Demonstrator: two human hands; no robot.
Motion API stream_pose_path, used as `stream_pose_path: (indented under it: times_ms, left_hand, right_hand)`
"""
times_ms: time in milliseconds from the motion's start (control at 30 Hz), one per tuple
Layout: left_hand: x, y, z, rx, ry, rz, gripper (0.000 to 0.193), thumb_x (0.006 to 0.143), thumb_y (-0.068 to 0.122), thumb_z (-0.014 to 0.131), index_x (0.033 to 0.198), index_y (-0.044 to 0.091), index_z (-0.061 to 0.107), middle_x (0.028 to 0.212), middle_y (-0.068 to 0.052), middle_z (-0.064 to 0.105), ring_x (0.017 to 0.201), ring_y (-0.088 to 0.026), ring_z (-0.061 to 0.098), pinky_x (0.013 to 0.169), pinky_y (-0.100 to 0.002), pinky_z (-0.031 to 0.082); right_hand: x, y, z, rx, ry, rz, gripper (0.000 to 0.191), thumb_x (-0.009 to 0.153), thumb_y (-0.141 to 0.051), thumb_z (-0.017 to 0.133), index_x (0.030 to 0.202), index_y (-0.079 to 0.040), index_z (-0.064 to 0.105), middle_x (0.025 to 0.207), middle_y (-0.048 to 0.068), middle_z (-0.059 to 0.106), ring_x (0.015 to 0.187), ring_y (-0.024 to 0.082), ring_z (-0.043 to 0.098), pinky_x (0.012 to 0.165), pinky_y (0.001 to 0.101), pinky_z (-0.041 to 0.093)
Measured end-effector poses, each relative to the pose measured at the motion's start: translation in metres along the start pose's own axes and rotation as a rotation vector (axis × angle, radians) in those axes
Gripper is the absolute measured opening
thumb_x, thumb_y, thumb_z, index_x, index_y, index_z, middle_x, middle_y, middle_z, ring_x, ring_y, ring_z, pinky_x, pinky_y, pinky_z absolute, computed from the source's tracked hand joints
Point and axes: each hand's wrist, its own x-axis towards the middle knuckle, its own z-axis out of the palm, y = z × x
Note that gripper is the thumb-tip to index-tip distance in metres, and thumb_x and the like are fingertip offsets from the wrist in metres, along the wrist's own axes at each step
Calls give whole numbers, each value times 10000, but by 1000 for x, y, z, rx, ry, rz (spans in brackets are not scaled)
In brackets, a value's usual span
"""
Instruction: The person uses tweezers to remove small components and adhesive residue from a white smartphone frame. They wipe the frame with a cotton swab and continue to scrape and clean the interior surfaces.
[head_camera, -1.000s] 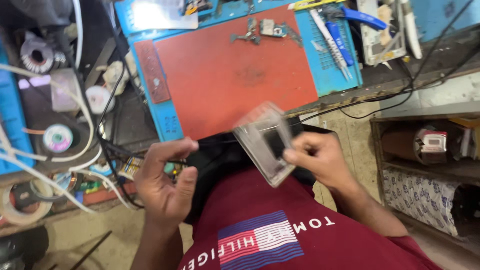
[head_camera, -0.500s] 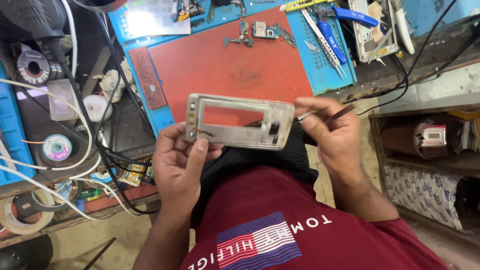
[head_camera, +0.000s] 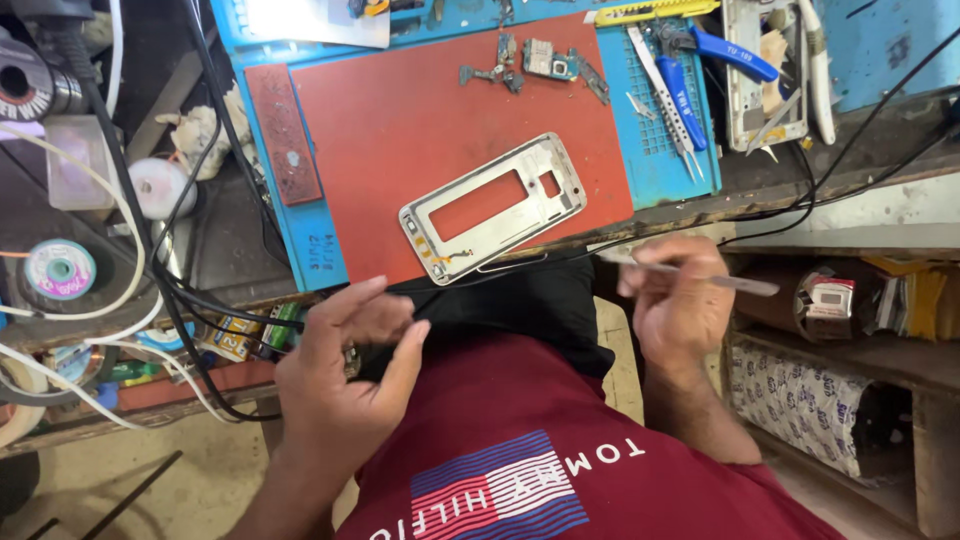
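— While the left hand curls loosely below the red mat, touching nothing I can make out, is that silver phone frame safe?
— It overhangs the mat's near edge — a nudge from the right hand, pinching tweezers, might tip it.

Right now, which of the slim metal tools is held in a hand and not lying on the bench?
The thin silver tweezers pinched in the right hand, beside the bench edge. The other tweezers and the blue-handled tool lie untouched on the blue mat.
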Motion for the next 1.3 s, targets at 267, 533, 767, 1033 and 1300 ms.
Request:
stream_pose_path:
  times_ms: [267,533,767,1033,1300]
  left_hand:
    - [64,12,0,325,-2,410,1178,728,276,971,1588,22,205,1334,-108,615,1230,-313,525,1096,-461,432]
    - [74,7,-1,281,-6,451,1344,672,369,1001,1604,48,87,1347,-134,592,1244,-331,523,1120,-455,424]
    - [78,-2,-8,151,-42,408,1362,702,333,997,1620,42,33,1320,-104,616,1249,-300,542,1143,-446,426]
    - [80,-9,-4,166,-12,440,1327,729,303,988,1610,43,30,1307,-80,617,1241,-284,542,1149,-430,428]
    - [81,-7,-4,150,-22,416,1358,730,303,987,1598,28,-20,1294,-80,620,1250,-286,541,1156,-450,419]
  right_hand:
    - [21,-15,57,-507,-171,23,159,1060,6,693,1214,30,658,1042,167,758,941,201,784,833,337,665]
    - [65,-21,105,-784,-352,-149,209,910,41,838,1076,-17,725,997,127,754,811,166,754,686,229,585]
    - [81,-14,130,-744,-455,-25,172,941,25,816,1081,-11,723,1069,125,773,877,134,769,706,204,600]
    - [84,-7,138,-667,-498,118,178,935,19,801,1091,-22,725,1056,100,778,924,133,772,770,227,625]
    - [91,-3,144,-757,-563,15,157,928,49,780,1061,-29,745,1068,107,781,936,159,784,729,217,622]
